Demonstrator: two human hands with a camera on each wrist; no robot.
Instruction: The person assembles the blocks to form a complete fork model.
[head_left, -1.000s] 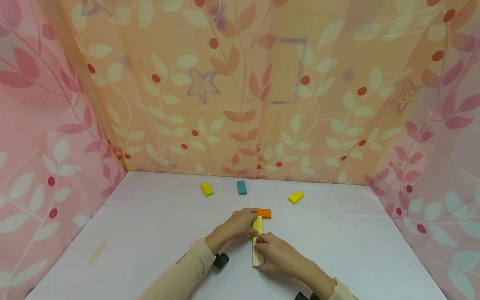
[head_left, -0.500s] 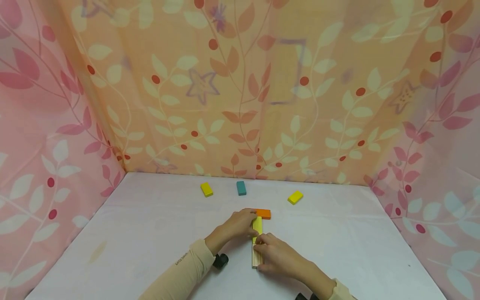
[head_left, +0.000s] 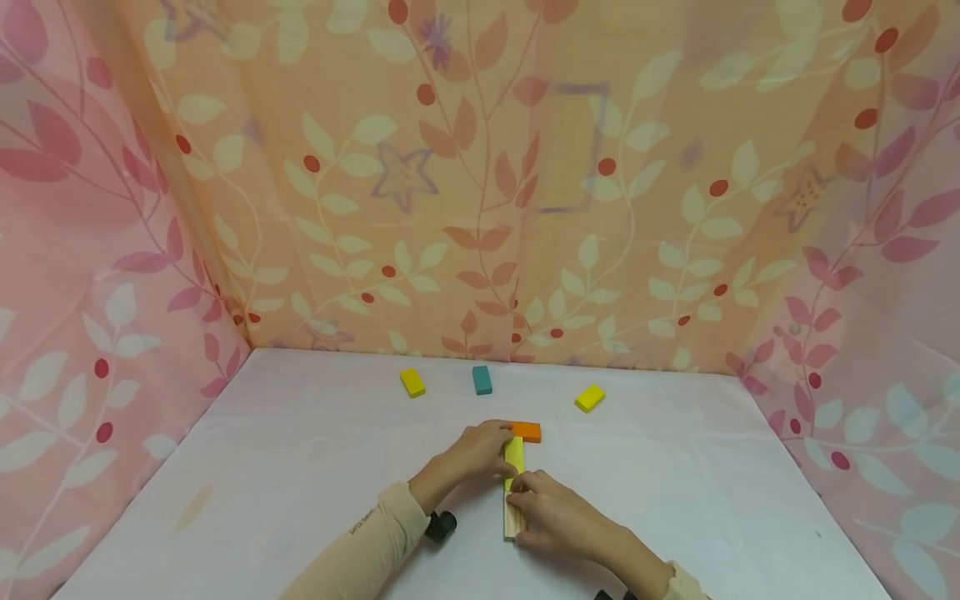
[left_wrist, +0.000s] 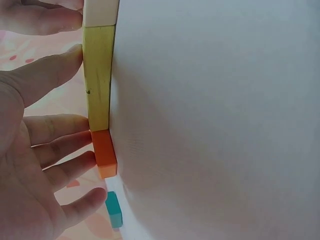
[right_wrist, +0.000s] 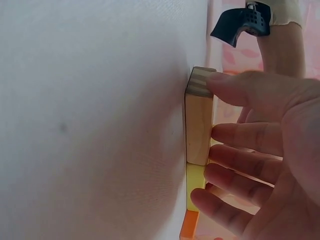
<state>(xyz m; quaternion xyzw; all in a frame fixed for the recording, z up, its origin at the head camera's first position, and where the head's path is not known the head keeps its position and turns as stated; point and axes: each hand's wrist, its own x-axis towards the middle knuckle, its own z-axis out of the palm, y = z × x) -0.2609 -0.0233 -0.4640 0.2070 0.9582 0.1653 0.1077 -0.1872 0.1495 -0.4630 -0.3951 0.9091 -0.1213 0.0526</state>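
A yellow block [head_left: 517,452] lies between an orange block [head_left: 530,432] at its far end and a plain wooden block [head_left: 511,528] at its near end. My left hand [head_left: 474,452] rests over the yellow one from the left. In the left wrist view its thumb touches the yellow block [left_wrist: 98,75], while extended fingers reach the orange block [left_wrist: 105,155]. With my right hand [head_left: 561,515] I hold the wooden block, thumb at its near end. The right wrist view shows stripes on that end of the wooden block [right_wrist: 199,127] and other fingertips along its top.
At the back of the white table [head_left: 300,467] lie a yellow block [head_left: 412,382], a teal block [head_left: 482,380] and another yellow block [head_left: 590,397]. Floral cloth [head_left: 480,183] encloses the back and sides. A black wrist camera [head_left: 441,526] sits under the left wrist.
The head view has shifted very slightly, so the scene appears a little lower. Both hands and the blocks keep the same places relative to each other.
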